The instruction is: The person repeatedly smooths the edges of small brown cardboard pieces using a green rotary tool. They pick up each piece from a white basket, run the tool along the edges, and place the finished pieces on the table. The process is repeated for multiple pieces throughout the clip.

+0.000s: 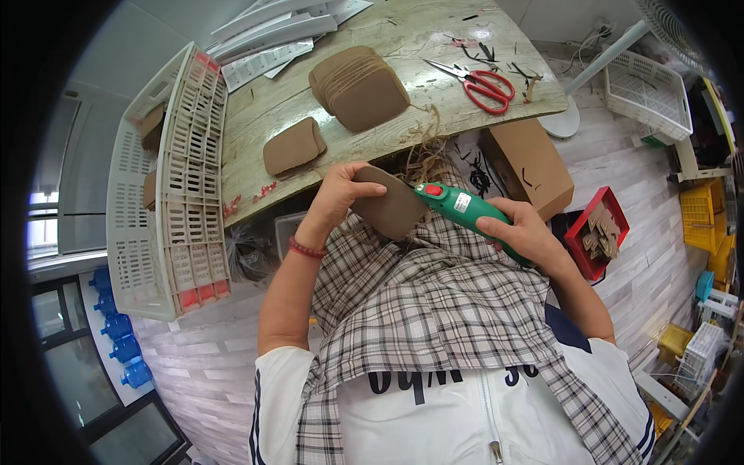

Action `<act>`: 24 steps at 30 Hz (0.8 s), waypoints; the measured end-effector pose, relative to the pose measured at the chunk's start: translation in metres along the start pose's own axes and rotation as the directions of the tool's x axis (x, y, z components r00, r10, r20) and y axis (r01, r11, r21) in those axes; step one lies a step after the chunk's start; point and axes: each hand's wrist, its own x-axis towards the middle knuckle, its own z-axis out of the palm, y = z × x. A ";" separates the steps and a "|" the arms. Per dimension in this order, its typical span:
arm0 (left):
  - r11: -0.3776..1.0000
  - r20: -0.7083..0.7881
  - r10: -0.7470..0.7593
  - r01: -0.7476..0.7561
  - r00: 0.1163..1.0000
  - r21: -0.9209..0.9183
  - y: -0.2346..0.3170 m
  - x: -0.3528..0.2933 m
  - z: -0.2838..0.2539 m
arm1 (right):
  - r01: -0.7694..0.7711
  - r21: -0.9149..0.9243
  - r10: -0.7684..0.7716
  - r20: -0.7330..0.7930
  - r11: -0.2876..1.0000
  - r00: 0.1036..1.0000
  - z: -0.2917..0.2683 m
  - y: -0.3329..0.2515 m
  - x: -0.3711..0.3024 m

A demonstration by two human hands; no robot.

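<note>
My left hand [346, 195] pinches a brown, round-cornered flat piece [391, 205] by its left side, thumb on top, above my lap. In my right hand [523, 229] is a green handheld electric cutter [465, 208] with a red switch. Its front end meets the right edge of the piece; the blade itself is too small to make out. Beyond, on the table [256, 182], lie a stack of similar brown pieces [364, 89] and a smaller pile [294, 146]. Thin tan trimmings [422, 155] hang at the table's edge, just past the cutter's tip.
Red-handled scissors [487, 89] lie on the table at right, among dark scraps. A white slotted crate [182, 186] stands at left, papers [271, 35] at the back. On the right are a cardboard box [535, 167], a red box [597, 232] with brown offcuts, and a fan [674, 31].
</note>
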 end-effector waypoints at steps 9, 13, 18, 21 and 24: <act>0.995 0.118 -0.056 0.046 0.991 0.086 0.004 0.000 0.006 | 0.052 -0.022 -0.051 0.024 0.998 0.998 0.011 -0.009 0.014; 0.993 0.165 -0.073 0.055 0.984 0.109 0.003 0.000 0.005 | 0.061 0.001 -0.060 0.077 0.998 0.995 0.019 -0.019 0.027; 0.959 -0.042 0.214 -0.201 0.976 0.197 0.018 -0.009 -0.024 | 0.074 0.072 -0.076 0.018 0.995 0.997 0.024 -0.016 0.037; 0.913 -0.421 0.338 -0.402 0.842 -0.071 0.010 -0.008 -0.105 | 0.070 0.050 -0.065 -0.086 0.996 0.994 0.017 -0.013 0.031; 0.930 -0.608 0.333 -0.356 0.721 0.087 0.007 0.000 -0.159 | 0.066 0.025 -0.062 -0.121 0.998 0.991 0.006 0.000 0.029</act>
